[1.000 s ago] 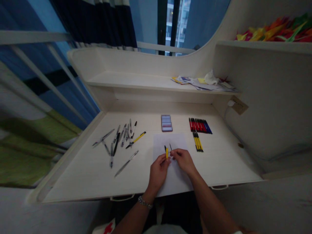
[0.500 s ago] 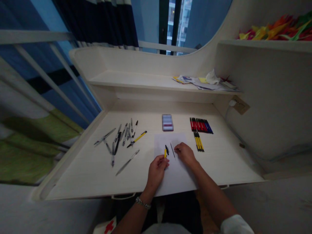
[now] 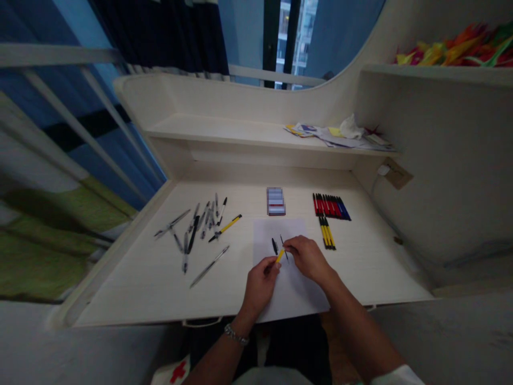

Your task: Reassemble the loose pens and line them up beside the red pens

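Fingers of your left hand (image 3: 258,284) are closed on the yellow barrel (image 3: 280,255), holding it just over the white paper (image 3: 294,297), tilted with its top end towards your right. Your right hand (image 3: 308,258) has its fingertips bunched together right at that top end. Half a second ago that hand was off to the side and the barrel stood more upright, so now you've got both hands on the same spot. My read: you're on some fiddly bit at the barrel's end, with the pen still in pieces. The dark refill (image 3: 281,238) and the black piece (image 3: 274,246) lie loose on the paper nearby.

Further out on the desk (image 3: 372,267) there's a phone (image 3: 276,201) ahead, yellow pens (image 3: 327,233) lined up to the right, and scattered clear pens (image 3: 207,219) to the left.

Hard bits: can't tell whether your right fingertips pinch anything small, your left fingers cover the barrel's lower end, and the phone screen's pixelated.
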A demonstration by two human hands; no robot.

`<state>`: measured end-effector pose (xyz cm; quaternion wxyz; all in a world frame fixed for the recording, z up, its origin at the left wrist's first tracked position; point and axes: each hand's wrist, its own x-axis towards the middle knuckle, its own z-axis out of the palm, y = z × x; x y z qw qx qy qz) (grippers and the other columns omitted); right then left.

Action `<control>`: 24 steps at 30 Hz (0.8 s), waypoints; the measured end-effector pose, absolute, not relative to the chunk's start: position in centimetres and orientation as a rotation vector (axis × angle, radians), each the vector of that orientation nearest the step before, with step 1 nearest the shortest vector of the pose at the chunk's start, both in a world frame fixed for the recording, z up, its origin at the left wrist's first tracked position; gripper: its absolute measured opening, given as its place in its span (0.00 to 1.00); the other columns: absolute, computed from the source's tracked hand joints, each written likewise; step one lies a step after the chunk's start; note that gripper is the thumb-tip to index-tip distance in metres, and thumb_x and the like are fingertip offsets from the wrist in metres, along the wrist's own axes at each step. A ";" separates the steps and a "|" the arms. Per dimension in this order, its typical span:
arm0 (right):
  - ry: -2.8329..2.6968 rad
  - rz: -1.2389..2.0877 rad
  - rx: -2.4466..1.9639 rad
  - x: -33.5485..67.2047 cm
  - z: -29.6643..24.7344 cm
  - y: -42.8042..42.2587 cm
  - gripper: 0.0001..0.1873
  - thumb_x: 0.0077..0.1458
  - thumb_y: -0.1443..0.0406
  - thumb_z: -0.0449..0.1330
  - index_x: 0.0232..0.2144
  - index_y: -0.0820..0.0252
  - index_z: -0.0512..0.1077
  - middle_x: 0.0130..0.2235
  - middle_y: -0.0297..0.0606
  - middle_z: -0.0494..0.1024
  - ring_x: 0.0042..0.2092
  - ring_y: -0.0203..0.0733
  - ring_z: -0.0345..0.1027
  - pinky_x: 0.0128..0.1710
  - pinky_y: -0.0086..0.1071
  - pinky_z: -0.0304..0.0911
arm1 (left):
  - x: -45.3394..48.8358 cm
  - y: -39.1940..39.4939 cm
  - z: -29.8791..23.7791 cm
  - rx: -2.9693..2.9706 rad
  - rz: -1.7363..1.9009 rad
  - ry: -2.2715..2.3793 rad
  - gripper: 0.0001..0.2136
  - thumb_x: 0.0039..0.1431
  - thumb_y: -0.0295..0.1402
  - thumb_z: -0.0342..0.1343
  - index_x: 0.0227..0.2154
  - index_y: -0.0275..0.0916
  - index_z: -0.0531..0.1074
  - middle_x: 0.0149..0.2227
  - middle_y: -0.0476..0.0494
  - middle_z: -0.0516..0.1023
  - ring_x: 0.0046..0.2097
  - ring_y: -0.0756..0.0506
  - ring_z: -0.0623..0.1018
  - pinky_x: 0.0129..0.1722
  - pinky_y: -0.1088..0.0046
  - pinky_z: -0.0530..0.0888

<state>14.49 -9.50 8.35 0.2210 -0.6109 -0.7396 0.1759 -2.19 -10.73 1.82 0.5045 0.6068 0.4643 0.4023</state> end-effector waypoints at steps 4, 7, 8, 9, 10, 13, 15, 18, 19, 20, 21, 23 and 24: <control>-2.124 0.503 -1.618 14.6 8.5 -9.7 0.13 0.58 0.70 0.53 0.38 0.55 0.77 0.40 0.38 0.79 0.44 0.41 0.70 0.47 0.32 0.60 | -2.3 -10.8 2.0 1.505 0.971 1.119 0.13 0.57 0.39 0.53 0.40 0.39 0.76 0.37 0.44 0.80 0.38 0.44 0.78 0.41 0.67 0.74; -2.097 0.588 -1.547 15.0 8.3 -9.6 0.13 0.58 0.68 0.53 0.38 0.54 0.77 0.41 0.36 0.80 0.43 0.40 0.72 0.46 0.31 0.61 | -2.3 -10.9 1.8 1.485 0.981 1.092 0.12 0.57 0.39 0.53 0.40 0.40 0.75 0.37 0.44 0.80 0.38 0.44 0.79 0.40 0.68 0.75; -2.064 0.628 -1.529 15.1 8.1 -9.4 0.13 0.58 0.68 0.53 0.39 0.53 0.77 0.41 0.36 0.80 0.42 0.39 0.72 0.45 0.30 0.61 | -2.3 -10.8 1.7 1.466 0.983 1.083 0.12 0.58 0.39 0.53 0.40 0.40 0.75 0.37 0.44 0.80 0.38 0.44 0.79 0.40 0.68 0.75; -2.022 0.660 -1.528 15.2 7.8 -9.1 0.14 0.58 0.67 0.53 0.40 0.53 0.77 0.41 0.35 0.80 0.42 0.39 0.72 0.44 0.29 0.62 | -2.4 -10.8 1.5 1.445 0.982 1.076 0.13 0.58 0.39 0.53 0.41 0.39 0.75 0.37 0.44 0.80 0.38 0.44 0.79 0.40 0.68 0.75; -1.972 0.673 -1.558 15.3 7.4 -8.8 0.14 0.58 0.66 0.53 0.41 0.53 0.76 0.41 0.35 0.80 0.41 0.38 0.73 0.43 0.28 0.62 | -2.4 -10.8 1.4 1.423 0.982 1.071 0.13 0.58 0.39 0.53 0.41 0.39 0.75 0.37 0.44 0.80 0.38 0.44 0.79 0.41 0.68 0.75; -1.852 0.598 -1.832 15.3 5.8 -7.5 0.11 0.57 0.64 0.55 0.39 0.54 0.77 0.40 0.37 0.80 0.41 0.40 0.73 0.43 0.29 0.61 | -2.5 -10.8 1.0 1.353 0.992 1.068 0.13 0.58 0.40 0.54 0.41 0.38 0.74 0.37 0.42 0.80 0.39 0.44 0.80 0.43 0.67 0.74; -1.836 0.541 -2.049 14.9 4.6 -6.6 0.10 0.55 0.61 0.57 0.36 0.55 0.77 0.39 0.39 0.80 0.42 0.42 0.72 0.43 0.30 0.61 | -2.6 -10.8 0.7 1.306 0.998 1.072 0.14 0.57 0.41 0.55 0.41 0.37 0.73 0.37 0.41 0.80 0.40 0.44 0.80 0.43 0.66 0.75; -1.828 0.482 -2.257 14.1 3.4 -5.7 0.12 0.54 0.57 0.58 0.34 0.56 0.77 0.39 0.43 0.80 0.43 0.46 0.72 0.41 0.34 0.61 | -2.6 -10.8 0.6 1.240 1.003 1.070 0.14 0.56 0.41 0.57 0.40 0.36 0.73 0.37 0.40 0.81 0.39 0.44 0.80 0.43 0.66 0.75; -1.826 0.468 -2.299 13.8 3.1 -5.5 0.13 0.54 0.56 0.57 0.35 0.57 0.76 0.39 0.45 0.79 0.43 0.48 0.72 0.40 0.35 0.62 | -2.6 -10.7 0.6 1.222 1.003 1.066 0.14 0.55 0.41 0.57 0.40 0.36 0.73 0.37 0.40 0.81 0.39 0.43 0.80 0.42 0.66 0.75; -1.827 0.458 -2.332 13.6 3.0 -5.4 0.14 0.55 0.57 0.56 0.36 0.58 0.76 0.40 0.47 0.79 0.43 0.49 0.72 0.40 0.36 0.62 | -2.6 -10.7 0.6 1.206 1.001 1.061 0.14 0.55 0.41 0.57 0.39 0.36 0.73 0.37 0.40 0.81 0.39 0.43 0.80 0.42 0.66 0.75; -1.830 0.448 -2.359 13.4 2.9 -5.3 0.14 0.56 0.57 0.55 0.37 0.59 0.76 0.41 0.49 0.78 0.44 0.50 0.72 0.40 0.38 0.62 | -2.6 -10.7 0.7 1.192 1.000 1.058 0.14 0.54 0.41 0.58 0.39 0.36 0.73 0.36 0.40 0.81 0.39 0.43 0.81 0.41 0.66 0.75; -1.842 0.426 -2.401 13.0 2.8 -5.2 0.15 0.57 0.59 0.54 0.39 0.61 0.75 0.42 0.52 0.77 0.44 0.52 0.72 0.41 0.40 0.62 | -2.5 -10.6 0.7 1.169 0.996 1.057 0.14 0.54 0.41 0.58 0.38 0.36 0.73 0.36 0.40 0.81 0.38 0.43 0.81 0.41 0.66 0.75; -1.853 0.414 -2.414 12.9 2.9 -5.2 0.15 0.57 0.60 0.54 0.40 0.62 0.74 0.43 0.53 0.77 0.45 0.52 0.72 0.41 0.41 0.62 | -2.4 -10.5 0.7 1.160 0.994 1.057 0.14 0.54 0.41 0.58 0.38 0.35 0.73 0.36 0.39 0.81 0.38 0.43 0.81 0.41 0.66 0.76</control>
